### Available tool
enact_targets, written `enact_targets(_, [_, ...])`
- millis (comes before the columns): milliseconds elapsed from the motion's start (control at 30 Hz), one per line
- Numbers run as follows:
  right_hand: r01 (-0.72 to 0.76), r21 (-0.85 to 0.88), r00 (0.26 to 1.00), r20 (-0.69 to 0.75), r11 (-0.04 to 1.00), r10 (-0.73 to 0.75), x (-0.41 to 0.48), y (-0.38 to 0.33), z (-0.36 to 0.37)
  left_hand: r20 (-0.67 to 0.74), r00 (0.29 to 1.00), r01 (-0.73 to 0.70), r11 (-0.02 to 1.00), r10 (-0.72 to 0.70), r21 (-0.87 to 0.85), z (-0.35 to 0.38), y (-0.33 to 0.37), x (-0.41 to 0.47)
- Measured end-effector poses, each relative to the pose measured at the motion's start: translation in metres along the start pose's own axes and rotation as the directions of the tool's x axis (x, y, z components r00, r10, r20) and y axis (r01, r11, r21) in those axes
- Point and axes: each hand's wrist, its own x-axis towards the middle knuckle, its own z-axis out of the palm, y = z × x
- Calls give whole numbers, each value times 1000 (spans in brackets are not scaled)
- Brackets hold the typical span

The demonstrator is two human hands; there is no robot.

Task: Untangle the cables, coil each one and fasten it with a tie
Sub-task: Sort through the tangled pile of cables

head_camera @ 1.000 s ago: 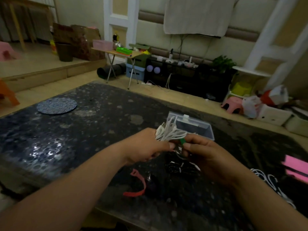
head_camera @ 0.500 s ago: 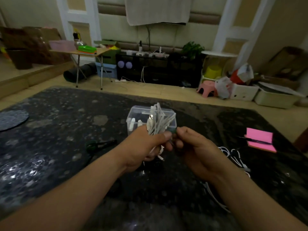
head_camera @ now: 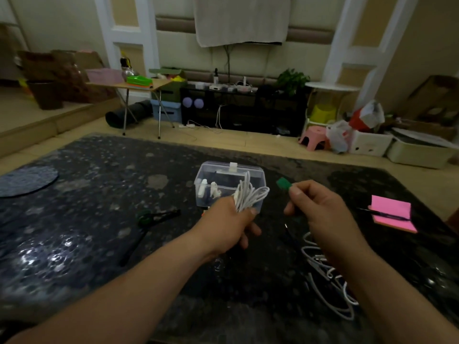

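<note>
White cable [head_camera: 249, 196], wound into a bundle of loops, stands up out of the left hand [head_camera: 227, 227], whose fingers are curled tight round the lower part of the coil. The bundle is held above the dark speckled table [head_camera: 99, 184], in front of a clear plastic box [head_camera: 223, 170] that holds small white plugs [head_camera: 204, 188]. The right hand [head_camera: 320, 212] is raised just beside it, apart from the coil. Its thumb and forefinger pinch a green tie [head_camera: 284, 183], whose free end sticks up and to the left. More loose white cables [head_camera: 323, 276] lie in a tangle on the table below the right wrist. A pink sticky-note pad [head_camera: 390, 206] with a dark pen [head_camera: 383, 214] across it sits near the table's right edge. A round dark mat [head_camera: 27, 180] lies at the far left. Between the mat and the left hand lies a dark, partly green object [head_camera: 159, 216], too blurred to name.
</note>
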Motion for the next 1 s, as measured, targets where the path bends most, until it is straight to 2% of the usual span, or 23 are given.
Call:
enact_targets(67, [21, 109, 983, 181, 994, -40, -8, -7, 4, -9, 996, -87, 980, 90, 176, -3, 5, -1])
enact_targets(100, [4, 175, 957, 284, 985, -54, -11, -8, 7, 38, 990, -142, 946, 137, 290, -4, 6, 0])
enact_targets(133, [-16, 215, 929, 365, 977, -65, -13, -6, 12, 123, 980, -193, 878, 155, 439, -3, 8, -1])
enact_targets(167, [-28, 224, 909, 411, 974, -68, -15, -2, 18, 217, 966, -246, 756, 140, 607, 0, 8, -1])
enact_targets(200, [-34, 202, 907, 417, 979, -54, -14, 4, 24, 285, 953, -283, 617, 98, 734, 4, 8, -3])
enact_targets(233, [-43, 172, 917, 397, 984, -29, -14, 10, 31, 285, 954, -285, 556, 89, 781, 7, 5, -2])
enact_targets(267, [-57, 150, 931, 364, 987, -2, -14, 14, 37, 268, 960, -267, 575, 86, 773, 9, 3, -1])
enact_targets(333, [-69, 138, 957, 288, 988, 26, -12, 21, 44, 262, 955, -270, 764, 137, 587, 8, -2, 2])
enact_targets(400, [-58, 157, 975, 222, 986, 22, -12, 25, 46, 283, 954, -201, 915, 102, 350, 3, 3, 1])
enact_targets(533, [-47, 183, 991, 131, 982, 23, -12, 30, 43, 331, 943, 16, 1000, -19, 11, 4, 12, -4])
enact_targets(600, [-32, 148, 996, 90, 988, 18, -12, 33, 39, 353, 932, 178, 954, -84, -243, 8, 15, -7])
enact_targets(700, [-9, 127, 999, 41, 992, 4, -10, 36, 37, 345, 928, 287, 863, -142, -416, 13, 14, -6])
enact_targets(833, [28, 84, 999, 37, 996, -32, -13, 34, 43, 77, 984, 174, 829, -158, -531, 26, 8, -5])
enact_targets(1000, [102, 31, 993, -68, 994, -100, -24, 25, 53, -72, 989, 49, 749, -128, -661, 33, 12, -6])
